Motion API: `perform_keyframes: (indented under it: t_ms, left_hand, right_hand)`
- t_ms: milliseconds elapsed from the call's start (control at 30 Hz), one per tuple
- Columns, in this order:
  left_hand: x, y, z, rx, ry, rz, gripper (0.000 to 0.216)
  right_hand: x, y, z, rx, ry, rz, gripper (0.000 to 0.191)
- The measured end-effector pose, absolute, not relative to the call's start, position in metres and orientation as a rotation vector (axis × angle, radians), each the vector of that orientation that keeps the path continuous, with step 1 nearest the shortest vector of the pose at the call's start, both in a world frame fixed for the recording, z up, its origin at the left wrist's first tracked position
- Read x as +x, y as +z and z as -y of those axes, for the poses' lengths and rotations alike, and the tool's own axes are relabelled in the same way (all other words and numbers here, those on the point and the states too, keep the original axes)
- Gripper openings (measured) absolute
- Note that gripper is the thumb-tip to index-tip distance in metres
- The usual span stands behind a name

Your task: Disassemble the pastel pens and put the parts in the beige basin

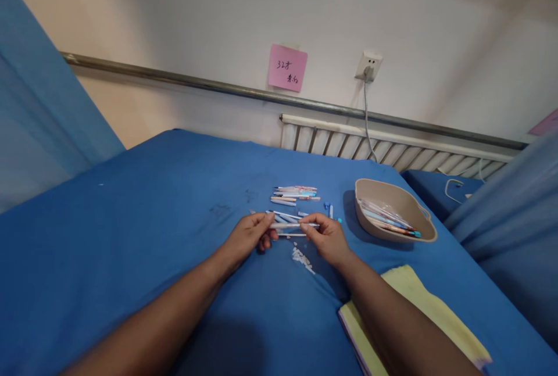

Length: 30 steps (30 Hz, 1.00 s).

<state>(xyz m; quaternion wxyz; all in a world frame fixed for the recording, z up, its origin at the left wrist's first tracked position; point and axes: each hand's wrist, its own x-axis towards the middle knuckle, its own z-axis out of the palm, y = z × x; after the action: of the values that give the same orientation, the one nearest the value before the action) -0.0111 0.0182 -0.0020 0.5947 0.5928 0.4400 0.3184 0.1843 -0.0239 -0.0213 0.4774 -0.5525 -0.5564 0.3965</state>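
At the lower right, nearest the wearer, a folded pale yellow cloth with a purple edge (418,292) lies on the flat surface covered in blue fabric (131,260), partly under the right forearm. Just beyond, near the middle, there is a loose scatter of small white scraps (300,256), in front of the gap between the hands.

Past the scraps, a slim whitish pen-like stick (288,225) is held above the fabric, roughly level, running from hand to hand. The left hand (250,232) pinches its left end between thumb and fingers, other fingers curled under. The right hand (326,237) pinches it toward the right end, thumb against fingers. A thin white rod (292,235) shows below the held stick.

Right behind the hands, several blue and white pen-like pieces (285,217) lie partly hidden. To their right, some small blue parts (331,211) sit on the fabric. Farther back, a row of slender mixed-colour pens (296,192) lies roughly parallel. Off to the right, a beige oval plastic basket (429,235) holds more long pens (386,217), some apparently in clear wrap.

At the back, a white ribbed radiator (332,142) stands against the wall, a metal pipe (196,85) above it, then a pink handwritten note (288,68) and a white wall socket (369,64) with a plugged-in grey cord (367,114).
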Motion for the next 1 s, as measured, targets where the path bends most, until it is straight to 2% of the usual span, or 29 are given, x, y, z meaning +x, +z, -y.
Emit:
perform_keyframes:
  t_ms: [133,233,367,500,700,833,1000]
  left_hand:
    - [-0.013,-0.003,-0.021,1.365,0.837,-0.937,0.027]
    - [-0.014,-0.001,-0.021,1.301,0.885,-0.887,0.043]
    - [-0.013,-0.002,-0.022,1.326,0.759,-0.987,0.033]
    - [-0.013,-0.004,-0.023,1.372,0.825,-0.955,0.026]
    - [-0.012,-0.006,-0.023,1.36,0.87,-0.92,0.029]
    - [-0.011,-0.005,-0.02,1.356,0.796,-0.921,0.04]
    - [-0.01,0.0,-0.021,1.445,0.632,-0.964,0.033]
  right_hand:
    - [0.185,-0.022,0.022,-1.339,0.942,1.361,0.026]
    - [0.186,-0.023,0.022,-1.324,0.926,1.371,0.024]
    - [0.185,-0.021,0.022,-1.304,0.915,1.383,0.023]
    - [0.184,-0.015,0.023,-1.292,0.967,1.328,0.023]
    - [0.184,-0.007,0.023,-1.213,1.095,1.242,0.024]
    - [0.183,-0.007,0.021,-1.154,1.142,1.179,0.026]
    - [0.183,-0.004,0.018,-1.126,1.135,1.203,0.025]
